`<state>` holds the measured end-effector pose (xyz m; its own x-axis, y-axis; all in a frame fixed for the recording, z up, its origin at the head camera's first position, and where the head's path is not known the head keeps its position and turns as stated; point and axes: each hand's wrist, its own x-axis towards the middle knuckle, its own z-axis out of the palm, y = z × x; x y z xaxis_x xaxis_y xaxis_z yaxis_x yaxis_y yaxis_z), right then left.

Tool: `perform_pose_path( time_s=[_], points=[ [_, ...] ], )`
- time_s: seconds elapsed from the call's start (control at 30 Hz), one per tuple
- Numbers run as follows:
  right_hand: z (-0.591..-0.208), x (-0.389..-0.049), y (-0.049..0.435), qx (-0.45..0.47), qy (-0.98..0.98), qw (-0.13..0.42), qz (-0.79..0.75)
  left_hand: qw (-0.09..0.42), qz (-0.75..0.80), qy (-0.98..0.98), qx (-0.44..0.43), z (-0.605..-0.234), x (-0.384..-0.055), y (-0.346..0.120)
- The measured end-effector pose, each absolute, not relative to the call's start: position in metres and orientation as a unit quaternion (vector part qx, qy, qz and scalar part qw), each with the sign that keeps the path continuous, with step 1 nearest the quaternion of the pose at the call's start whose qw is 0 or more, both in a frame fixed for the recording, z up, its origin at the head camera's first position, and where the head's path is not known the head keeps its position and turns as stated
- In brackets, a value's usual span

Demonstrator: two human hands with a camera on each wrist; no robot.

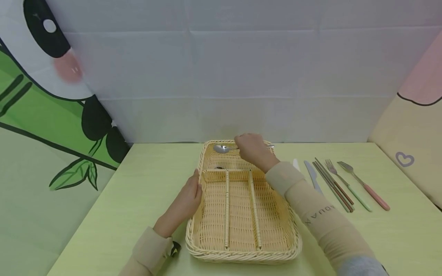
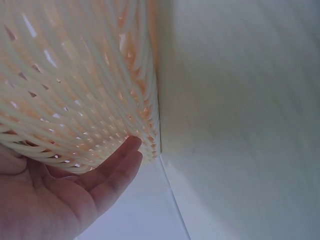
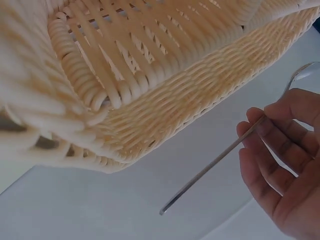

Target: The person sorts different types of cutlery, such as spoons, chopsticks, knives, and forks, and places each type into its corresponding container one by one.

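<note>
A wicker basket (image 1: 241, 257) with dividers stands in the middle of the table. My left hand (image 1: 184, 196) holds its left side, the fingers along the outer wall, as the left wrist view also shows. Over the far compartment, my right hand (image 1: 253, 150) pinches a metal spoon (image 1: 221, 149) by its handle. The spoon lies crosswise, bowl to the left. In the right wrist view the spoon handle (image 3: 210, 167) sticks out past the fingertips. A small metal piece (image 1: 220, 167) shows at the cross divider; most of it is hidden.
Right of the basket lie a table knife (image 1: 312, 174), several chopsticks (image 1: 333, 186), a green-handled fork (image 1: 348, 186) and a pink-handled utensil (image 1: 369, 191). A pale blade tip (image 1: 296, 165) shows beside my right sleeve. A fabric backdrop (image 1: 241, 76) hangs behind the table.
</note>
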<state>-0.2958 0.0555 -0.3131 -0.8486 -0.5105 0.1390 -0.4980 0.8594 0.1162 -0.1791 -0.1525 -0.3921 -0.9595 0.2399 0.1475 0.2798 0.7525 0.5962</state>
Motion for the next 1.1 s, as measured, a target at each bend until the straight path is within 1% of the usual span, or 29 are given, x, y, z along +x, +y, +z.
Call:
perform_pose_path(
  time_s=[0.17,0.47,0.77,1.1],
  points=[
    [-0.316,-0.298,0.051,0.257,-0.963,0.061,-0.046,0.032,-0.324,-0.935,-0.140,-0.392,-0.179,-0.153],
    [-0.324,-0.297,0.046,0.268,-0.958,0.051,-0.090,0.039,-0.323,-0.935,-0.142,-0.391,-0.178,-0.153],
    [-0.335,-0.298,0.041,0.276,-0.957,0.014,-0.088,0.041,-0.319,-0.936,-0.142,-0.392,-0.178,-0.153],
    [-0.343,-0.297,0.036,0.299,-0.947,0.026,-0.116,0.042,-0.318,-0.937,-0.142,-0.392,-0.179,-0.153]
  ],
)
